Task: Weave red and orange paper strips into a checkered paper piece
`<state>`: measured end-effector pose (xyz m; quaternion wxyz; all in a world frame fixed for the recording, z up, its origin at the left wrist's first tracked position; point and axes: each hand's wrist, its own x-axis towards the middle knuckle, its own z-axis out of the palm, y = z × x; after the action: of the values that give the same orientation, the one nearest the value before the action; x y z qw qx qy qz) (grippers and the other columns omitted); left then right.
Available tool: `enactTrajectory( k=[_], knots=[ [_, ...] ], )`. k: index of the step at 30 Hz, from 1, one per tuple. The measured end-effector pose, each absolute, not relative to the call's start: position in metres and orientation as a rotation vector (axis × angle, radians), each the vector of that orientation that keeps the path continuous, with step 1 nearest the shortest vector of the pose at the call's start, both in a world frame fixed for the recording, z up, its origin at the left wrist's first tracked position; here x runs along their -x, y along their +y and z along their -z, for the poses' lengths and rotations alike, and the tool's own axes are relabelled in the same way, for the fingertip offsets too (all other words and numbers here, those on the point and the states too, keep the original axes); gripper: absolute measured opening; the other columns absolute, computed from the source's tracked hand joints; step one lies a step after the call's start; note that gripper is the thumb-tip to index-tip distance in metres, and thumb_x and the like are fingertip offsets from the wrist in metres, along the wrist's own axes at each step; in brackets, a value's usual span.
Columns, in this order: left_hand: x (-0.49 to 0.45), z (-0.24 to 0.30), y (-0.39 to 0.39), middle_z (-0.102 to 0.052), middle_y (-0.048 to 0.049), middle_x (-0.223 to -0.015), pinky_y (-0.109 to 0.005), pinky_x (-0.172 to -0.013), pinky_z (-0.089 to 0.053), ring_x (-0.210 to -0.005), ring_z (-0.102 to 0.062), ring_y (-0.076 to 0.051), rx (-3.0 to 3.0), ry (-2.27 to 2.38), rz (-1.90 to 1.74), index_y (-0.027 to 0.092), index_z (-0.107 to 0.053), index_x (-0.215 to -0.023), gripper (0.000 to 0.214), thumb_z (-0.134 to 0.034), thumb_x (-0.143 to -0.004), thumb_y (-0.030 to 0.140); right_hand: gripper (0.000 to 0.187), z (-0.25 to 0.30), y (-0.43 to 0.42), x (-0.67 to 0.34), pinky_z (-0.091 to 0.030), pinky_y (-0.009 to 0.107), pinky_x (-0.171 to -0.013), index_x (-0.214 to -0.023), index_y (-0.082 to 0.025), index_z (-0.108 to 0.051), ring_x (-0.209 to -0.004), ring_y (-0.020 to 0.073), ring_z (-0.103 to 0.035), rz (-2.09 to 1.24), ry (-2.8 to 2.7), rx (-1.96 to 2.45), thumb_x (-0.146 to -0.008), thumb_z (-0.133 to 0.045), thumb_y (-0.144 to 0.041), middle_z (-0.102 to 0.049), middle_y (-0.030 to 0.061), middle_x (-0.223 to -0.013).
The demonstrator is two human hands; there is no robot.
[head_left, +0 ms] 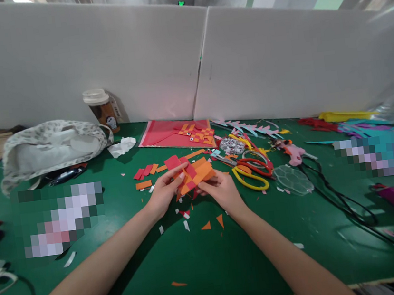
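Both of my hands hold a woven piece of orange and red paper strips point(193, 173) just above the green table point(211, 260). My left hand point(165, 193) pinches its left side, thumb on top of a red strip. My right hand point(221, 190) grips its right edge with closed fingers. Loose red and orange paper strips point(146, 173) lie to the left of the hands, and small cut scraps point(213, 223) lie under them.
Red and yellow scissors point(253, 171) lie right of my hands, beside a pink glue gun point(293, 152) with black cords. A red sheet with a woven figure point(181, 134), a lidded cup point(102, 109) and a cloth bag point(49, 149) stand further back. White partition boards close the far edge.
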<state>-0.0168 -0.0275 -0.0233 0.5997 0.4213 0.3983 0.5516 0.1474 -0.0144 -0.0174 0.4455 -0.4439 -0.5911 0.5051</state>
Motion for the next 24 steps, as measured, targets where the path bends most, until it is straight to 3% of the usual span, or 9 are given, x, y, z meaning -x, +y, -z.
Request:
enactTrajectory(
  k=[3,8,12,19,21,24],
  knots=[
    [0.015,0.024,-0.027,-0.069,-0.0031,-0.097,-0.017,-0.048,-0.044,-0.057,-0.056,-0.007,-0.964,0.960,-1.333,0.023,-0.066,-0.105,0.033,-0.064,-0.073,0.032,0.027,0.018,-0.016,-0.146,-0.053,0.032,-0.058,-0.090,-0.018,-0.057,-0.061,0.0187,-0.066,-1.234,-1.476,1.083,-0.067,-0.066,-0.028,-0.069,0.0058,-0.078],
    [0.013,0.025,-0.027,-0.068,-0.0056,-0.102,-0.025,-0.075,-0.050,-0.088,-0.062,-0.017,-1.007,0.997,-1.459,0.020,-0.069,-0.095,0.028,-0.069,-0.069,0.029,0.032,0.021,-0.019,-0.141,-0.055,0.034,-0.064,-0.097,-0.020,-0.052,-0.066,0.0196,-0.067,-1.187,-1.534,1.072,-0.067,-0.065,-0.023,-0.069,0.0041,-0.080],
    [0.013,0.026,-0.028,-0.068,-0.0058,-0.101,-0.029,-0.080,-0.050,-0.089,-0.062,-0.018,-1.010,1.009,-1.473,0.019,-0.069,-0.093,0.028,-0.072,-0.065,0.027,0.040,0.023,-0.021,-0.138,-0.054,0.037,-0.072,-0.103,-0.021,-0.049,-0.078,0.0219,-0.068,-1.200,-1.550,1.061,-0.067,-0.065,-0.022,-0.069,0.0061,-0.089],
    [0.015,0.026,-0.028,-0.068,-0.0063,-0.099,-0.030,-0.081,-0.050,-0.089,-0.062,-0.019,-1.034,1.054,-1.509,0.018,-0.068,-0.094,0.031,-0.073,-0.065,0.026,0.078,0.019,-0.020,-0.135,-0.053,0.036,-0.081,-0.122,-0.022,-0.037,-0.093,0.0225,-0.064,-1.501,-1.326,0.918,-0.054,-0.075,-0.021,-0.062,0.0093,-0.111],
    [0.015,0.024,-0.029,-0.067,-0.0066,-0.104,-0.030,-0.085,-0.049,-0.095,-0.061,-0.020,-1.054,1.067,-1.507,0.018,-0.067,-0.098,0.034,-0.072,-0.065,0.025,0.074,0.017,-0.019,-0.134,-0.054,0.036,-0.079,-0.121,-0.021,-0.040,-0.090,0.0223,-0.065,-1.526,-1.237,0.969,-0.056,-0.076,-0.025,-0.064,0.0092,-0.107],
    [0.014,0.021,-0.030,-0.059,-0.0048,-0.119,-0.032,-0.093,-0.044,-0.108,-0.054,-0.020,-1.073,1.042,-1.521,0.023,-0.060,-0.112,0.048,-0.072,-0.065,0.022,0.054,0.014,-0.018,-0.137,-0.055,0.035,-0.073,-0.108,-0.018,-0.054,-0.083,0.0211,-0.066,-1.534,-1.206,1.050,-0.060,-0.074,-0.032,-0.067,0.0084,-0.098]
  ],
)
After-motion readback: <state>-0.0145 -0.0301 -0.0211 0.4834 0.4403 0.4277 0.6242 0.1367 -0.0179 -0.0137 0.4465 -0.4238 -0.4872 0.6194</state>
